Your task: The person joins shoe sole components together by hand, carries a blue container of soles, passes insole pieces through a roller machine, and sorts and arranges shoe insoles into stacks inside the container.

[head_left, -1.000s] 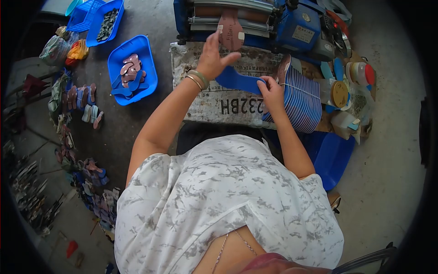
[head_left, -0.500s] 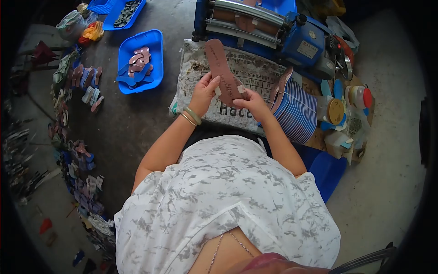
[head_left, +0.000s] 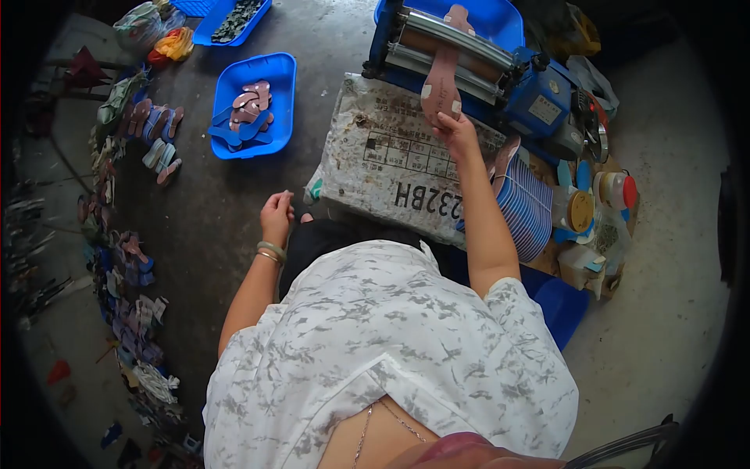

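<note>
Pink insole [head_left: 441, 87] at a blue roller machine [head_left: 494, 69]
The right hand [head_left: 456, 137] pinches its near end between the fingers, before the front roller [head_left: 478, 84]; the left hand [head_left: 276, 219] is well apart, fingers curled, any hold unclear.

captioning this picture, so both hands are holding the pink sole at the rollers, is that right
Not quite: only the right hand is holding the pink sole at the rollers. The head view shows the left hand off to the left, apart from it.
</note>
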Demonstrator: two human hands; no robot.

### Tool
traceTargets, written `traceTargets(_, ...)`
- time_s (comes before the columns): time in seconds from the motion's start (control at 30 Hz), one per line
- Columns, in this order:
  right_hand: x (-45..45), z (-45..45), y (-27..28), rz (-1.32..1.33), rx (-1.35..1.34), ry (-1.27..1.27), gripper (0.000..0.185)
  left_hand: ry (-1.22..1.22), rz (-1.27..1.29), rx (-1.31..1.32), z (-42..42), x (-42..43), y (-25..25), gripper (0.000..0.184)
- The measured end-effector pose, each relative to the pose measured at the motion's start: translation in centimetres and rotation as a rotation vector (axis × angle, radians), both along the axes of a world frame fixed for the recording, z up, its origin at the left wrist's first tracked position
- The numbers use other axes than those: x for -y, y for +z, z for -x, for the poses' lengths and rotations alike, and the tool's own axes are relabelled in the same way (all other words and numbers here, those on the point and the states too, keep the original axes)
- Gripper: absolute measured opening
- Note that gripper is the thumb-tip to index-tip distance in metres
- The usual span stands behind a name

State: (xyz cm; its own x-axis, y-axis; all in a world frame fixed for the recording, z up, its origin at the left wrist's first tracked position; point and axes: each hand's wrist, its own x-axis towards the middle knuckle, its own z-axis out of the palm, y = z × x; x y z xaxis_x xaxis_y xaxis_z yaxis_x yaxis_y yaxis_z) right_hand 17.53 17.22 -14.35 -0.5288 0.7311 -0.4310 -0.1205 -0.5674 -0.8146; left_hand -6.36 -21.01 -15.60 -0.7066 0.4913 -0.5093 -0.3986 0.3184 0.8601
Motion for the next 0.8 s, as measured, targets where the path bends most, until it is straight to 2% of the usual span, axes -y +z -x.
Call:
traceTargets(0.13,-0.3,2.6,-1.1,-0.053,-0.096,-0.212,0.027,-0.031,0.222,-0.090,8.5,8.9,-6.7,0.034)
traceTargets(0.23,2.7,5.4,-1.2,0.037,-0.142,-0.470,0.031,-0.076,0.431,-0.128,16.3,17.1,-11.9,0.049)
traceTargets(0.27,4.1,6.8,-2.0,0.029,-0.141,-0.491,0.031,-0.116,0.527,-0.162,18.8,19.5,-12.3,0.054)
traceTargets(0.33,8.1,9.6,-4.2,0.147,-0.076,-0.513,0.028,-0.247,0.636,-0.423,23.3,24.2,-11.8,0.062)
traceTargets(0.4,11.9,13.0,-4.3,0.192,-0.001,-0.474,0.025,-0.286,0.737,-0.354,27.8,28.0,-11.1,0.062)
traceTargets(0.43,13.9,15.9,-3.9,0.173,0.040,-0.434,0.023,-0.303,0.729,-0.364,30.4,30.2,-11.8,0.062)
traceTargets(0.53,17.8,23.5,-2.8,0.143,0.081,-0.200,0.023,-0.526,0.590,-0.839,37.2,33.4,-14.7,0.050)
traceTargets(0.57,18.3,25.6,-2.4,0.132,0.093,-0.110,0.023,-0.533,0.580,-0.850,39.3,32.8,-15.8,0.050)
traceTargets(0.63,18.1,29.2,-2.2,0.086,0.106,-0.055,0.023,-0.526,0.366,-1.145,43.3,30.1,-17.3,0.024)
traceTargets(0.67,17.8,30.7,-2.2,0.050,0.129,0.010,0.023,-0.520,0.256,-1.283,45.1,28.7,-17.9,0.023)
traceTargets(0.73,17.4,32.6,-2.7,0.020,0.148,0.068,0.023,-0.148,0.362,-0.213,45.5,22.0,-15.1,0.029)
traceTargets(0.8,16.2,34.3,-3.4,0.036,0.160,0.017,0.021,-0.288,0.285,-0.272,45.3,15.3,-11.9,0.028)
